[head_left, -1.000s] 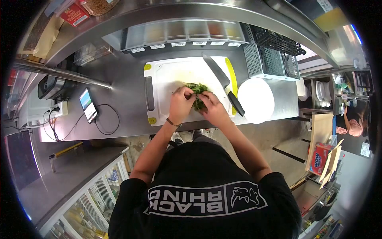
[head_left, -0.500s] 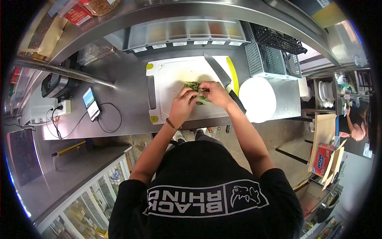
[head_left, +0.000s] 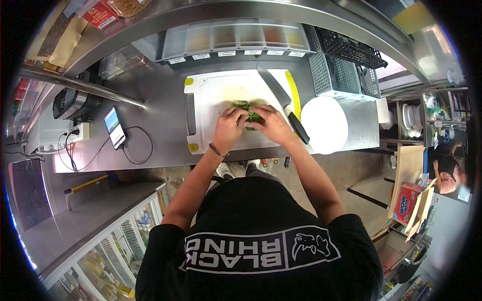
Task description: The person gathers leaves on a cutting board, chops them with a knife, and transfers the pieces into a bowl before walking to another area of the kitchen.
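Observation:
Both of my hands close around a small bunch of leafy green herbs (head_left: 255,117) over the middle of the white cutting board (head_left: 213,90). My left hand (head_left: 231,126) grips the bunch from the left with curled fingers. From the other side, my right hand (head_left: 271,125) has its fingers pressed on the same leaves. Some leaves stick out above and below the fingertips; the rest is hidden by my hands. A chef's knife (head_left: 281,93) with a black handle lies across the board's right side, its handle reaching past the edge. Right of it is a round white plate (head_left: 325,125).
A lidded condiment holder (head_left: 236,37) with labels stands behind the board. Grey plastic baskets (head_left: 341,75) stand at the back right. A phone (head_left: 115,128) with a charging cable lies left. A metal shelf (head_left: 241,11) hangs above. A person (head_left: 447,168) is far right.
My hands have shifted slightly and drawn together around the leaves, my right fingers now lower over the bunch. The knife and plate stay put. The person at far right has moved.

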A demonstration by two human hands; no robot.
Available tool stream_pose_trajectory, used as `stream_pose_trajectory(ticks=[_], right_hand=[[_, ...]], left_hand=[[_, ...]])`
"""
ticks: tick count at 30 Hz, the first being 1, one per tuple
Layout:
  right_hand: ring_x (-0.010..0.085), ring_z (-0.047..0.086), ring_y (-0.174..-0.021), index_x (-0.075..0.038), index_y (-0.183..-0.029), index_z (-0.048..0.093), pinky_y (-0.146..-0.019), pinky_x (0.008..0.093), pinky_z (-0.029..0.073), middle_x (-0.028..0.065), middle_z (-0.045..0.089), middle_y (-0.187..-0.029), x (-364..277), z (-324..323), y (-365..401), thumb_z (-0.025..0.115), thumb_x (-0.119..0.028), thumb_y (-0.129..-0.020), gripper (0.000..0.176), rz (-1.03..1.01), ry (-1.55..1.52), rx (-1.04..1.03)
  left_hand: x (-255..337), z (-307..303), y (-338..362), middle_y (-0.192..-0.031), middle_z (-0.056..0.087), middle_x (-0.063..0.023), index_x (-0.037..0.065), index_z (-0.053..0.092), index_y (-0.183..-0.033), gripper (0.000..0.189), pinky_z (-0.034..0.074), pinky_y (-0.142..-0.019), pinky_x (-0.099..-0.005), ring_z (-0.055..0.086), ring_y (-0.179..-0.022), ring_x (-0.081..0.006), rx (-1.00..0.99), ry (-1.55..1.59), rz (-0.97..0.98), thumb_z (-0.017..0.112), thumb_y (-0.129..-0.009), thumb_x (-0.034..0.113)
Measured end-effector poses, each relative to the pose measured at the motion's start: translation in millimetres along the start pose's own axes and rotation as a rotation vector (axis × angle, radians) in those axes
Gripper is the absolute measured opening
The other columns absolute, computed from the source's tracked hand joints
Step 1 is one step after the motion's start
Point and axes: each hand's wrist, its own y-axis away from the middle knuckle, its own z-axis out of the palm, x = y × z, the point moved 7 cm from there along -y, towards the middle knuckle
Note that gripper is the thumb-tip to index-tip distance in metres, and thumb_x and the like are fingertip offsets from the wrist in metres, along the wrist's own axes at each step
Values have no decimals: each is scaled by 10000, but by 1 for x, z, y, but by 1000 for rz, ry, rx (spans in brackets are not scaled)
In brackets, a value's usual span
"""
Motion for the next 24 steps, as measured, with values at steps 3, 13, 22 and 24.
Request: stream_pose_trajectory(ticks=[3, 13, 22, 24], right_hand=[[366, 602, -1035, -2, -1178, 610, -910, 399, 500, 182, 620, -1164, -2, 11, 8, 703, -67, -770, 424, 8, 45, 29], [347, 633, -956, -31, -1023, 691, -842, 394, 526, 158, 645, -1094, -2, 8, 3, 651, 39, -737, 297, 53, 34, 32], [371, 653, -860, -40, -958, 694, -793, 422, 520, 174, 690, -974, 1, 3, -14, 631, 54, -757, 231, 15, -161, -44], [352, 670, -826, -37, -949, 691, -764, 402, 528, 166, 705, -910, 8, 3, -14, 648, 42, -770, 201, 246, -122, -87]], left_hand=[[-6, -2, 5, -1017, 611, -137, 91, 699, -885, 155, 499, -773, -389, 606, -894, -318, 121, 159, -112, 732, -741, 47], [-9, -5, -3, -947, 638, -131, 80, 671, -826, 139, 481, -801, -412, 592, -976, -307, -32, 14, -181, 735, -714, 28], [-15, 1, -4, -943, 677, -125, 31, 632, -865, 142, 513, -710, -357, 655, -791, -284, -160, 194, -138, 713, -755, -9], [-14, -1, -6, -958, 682, -112, 19, 643, -901, 156, 526, -667, -313, 669, -742, -230, -159, 238, -142, 719, -770, -18]])
